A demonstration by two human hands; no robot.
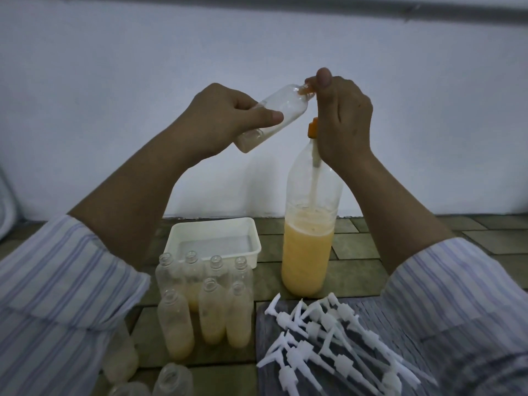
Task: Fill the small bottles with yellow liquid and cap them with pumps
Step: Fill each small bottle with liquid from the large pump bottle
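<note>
Two hands up: left hand (217,121) grips a small bottle (271,117) tilted, mouth at the orange spout, little liquid inside; right hand (341,121) curls round the orange pump (313,127) atop the big bottle (310,224), thumb up. Big bottle stands about half full of yellow liquid, beside a white tray (214,241). Open small bottles (205,304) cluster below, partly filled; white pumps (337,344) lie on a cloth (423,324), right.
</note>
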